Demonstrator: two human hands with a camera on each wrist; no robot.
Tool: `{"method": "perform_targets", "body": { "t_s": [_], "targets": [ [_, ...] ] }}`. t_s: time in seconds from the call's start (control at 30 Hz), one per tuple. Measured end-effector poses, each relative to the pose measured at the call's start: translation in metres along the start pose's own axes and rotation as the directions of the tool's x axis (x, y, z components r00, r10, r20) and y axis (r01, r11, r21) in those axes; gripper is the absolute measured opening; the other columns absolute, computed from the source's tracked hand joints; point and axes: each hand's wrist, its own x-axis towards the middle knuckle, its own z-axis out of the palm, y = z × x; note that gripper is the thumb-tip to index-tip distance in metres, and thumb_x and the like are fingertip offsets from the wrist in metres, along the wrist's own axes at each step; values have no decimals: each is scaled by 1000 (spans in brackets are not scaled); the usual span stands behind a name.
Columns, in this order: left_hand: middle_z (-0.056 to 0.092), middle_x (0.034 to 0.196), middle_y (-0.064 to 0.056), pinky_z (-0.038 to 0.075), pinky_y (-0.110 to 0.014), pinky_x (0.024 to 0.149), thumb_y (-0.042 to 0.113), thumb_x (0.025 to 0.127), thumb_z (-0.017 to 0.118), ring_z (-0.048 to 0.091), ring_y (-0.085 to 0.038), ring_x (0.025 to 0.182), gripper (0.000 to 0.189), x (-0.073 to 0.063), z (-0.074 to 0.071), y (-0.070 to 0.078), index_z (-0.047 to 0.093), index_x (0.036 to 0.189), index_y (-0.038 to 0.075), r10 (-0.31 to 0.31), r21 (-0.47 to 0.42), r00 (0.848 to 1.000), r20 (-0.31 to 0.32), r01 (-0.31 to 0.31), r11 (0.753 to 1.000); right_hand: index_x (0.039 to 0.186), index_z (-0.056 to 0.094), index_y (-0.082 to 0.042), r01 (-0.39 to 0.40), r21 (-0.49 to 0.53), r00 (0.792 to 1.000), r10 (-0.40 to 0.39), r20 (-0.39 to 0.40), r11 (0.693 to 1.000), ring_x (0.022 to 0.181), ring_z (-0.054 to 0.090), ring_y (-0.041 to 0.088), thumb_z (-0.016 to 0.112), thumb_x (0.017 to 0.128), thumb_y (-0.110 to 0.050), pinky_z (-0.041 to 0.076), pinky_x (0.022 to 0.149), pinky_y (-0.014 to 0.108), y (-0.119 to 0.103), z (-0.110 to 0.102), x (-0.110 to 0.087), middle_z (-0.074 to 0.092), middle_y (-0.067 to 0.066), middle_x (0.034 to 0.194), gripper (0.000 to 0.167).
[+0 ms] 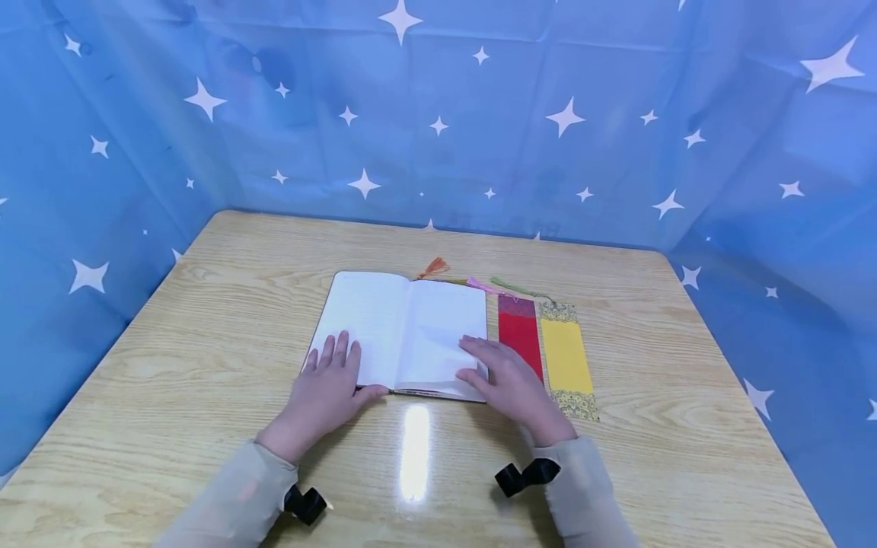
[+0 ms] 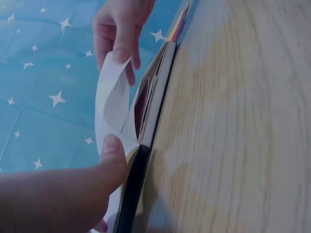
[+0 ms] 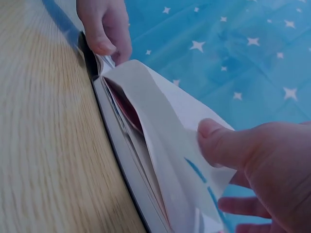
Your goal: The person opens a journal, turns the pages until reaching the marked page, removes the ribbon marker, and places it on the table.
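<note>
Your left hand (image 1: 327,392) lies spread, fingers straight, on the open notebook (image 1: 366,312), white leaves in a thin black cover; left of it, pale wood-grain counter (image 1: 205,342) stretches wide to its edge. An orange tassel (image 1: 435,267) fans out past the notebook's far edge. Your right hand (image 1: 510,384) pinches a lifted, curling page (image 3: 163,114), a dark red strip (image 3: 127,107) tucked beneath. Just right lie a flat red bookmark (image 1: 519,335) and a yellow one (image 1: 566,354) with scroll-patterned ends; wood runs on to the right edge.
</note>
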Motion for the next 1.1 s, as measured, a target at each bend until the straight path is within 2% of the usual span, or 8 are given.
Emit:
{"method": "perform_targets", "body": {
  "t_s": [0.2,0.43,0.63,0.77,0.87,0.93,1.0,1.1],
  "targets": [
    [27,144,-30,27,-57,102,68,83,47,26,-43,132,96,2,-1,8,36,135,-11,-6,4,997,-70,7,1000,133,53,-14,19,-66,999,-21,-33,998,121,47,30,65,86,-38,40,96,48,-9,3,1,54,8,131,54],
    [25,144,-30,25,-56,103,71,82,45,24,-43,133,100,3,0,13,31,138,-12,-19,-7,996,-86,19,1000,133,52,-11,96,-135,990,-108,-88,986,126,42,29,61,88,-40,37,99,47,-16,8,4,50,9,135,54],
    [21,146,-30,23,-54,105,67,82,50,21,-42,135,100,4,0,14,26,141,-10,8,-45,991,-137,-14,999,134,50,-7,188,-160,965,-213,-154,969,131,36,30,58,89,-42,34,102,47,-18,10,6,46,12,139,57],
    [17,148,-29,21,-52,106,61,82,56,17,-40,136,98,4,0,15,23,142,-8,48,-80,980,-193,-65,995,134,49,-5,215,-171,950,-247,-190,961,131,35,29,53,91,-47,33,103,46,-19,11,6,44,13,140,60],
    [11,149,-29,19,-51,107,54,84,60,12,-38,138,95,3,-1,15,21,143,-8,93,-94,964,-250,-120,988,135,48,-4,223,-172,944,-257,-206,959,133,34,28,47,92,-51,32,104,45,-19,11,5,42,13,141,64],
    [6,150,-28,19,-50,108,50,84,62,9,-37,138,93,3,-1,15,20,143,-8,129,-87,947,-294,-160,983,136,46,-4,226,-173,941,-261,-215,959,133,33,27,44,93,-53,31,104,45,-19,11,5,41,12,142,65],
    [2,151,-27,18,-50,108,46,84,65,8,-39,138,93,4,-2,15,18,144,-8,165,-72,924,-344,-201,977,137,45,-4,229,-171,938,-264,-225,958,134,32,27,43,93,-53,31,104,45,-19,11,5,40,12,143,66],
    [-3,151,-28,18,-52,107,39,81,70,5,-41,138,97,4,-3,15,14,145,-7,218,-46,880,-422,-261,964,138,43,-4,227,-169,935,-263,-236,959,134,32,28,41,94,-53,32,103,46,-19,11,4,39,12,144,67]
  ]
}}
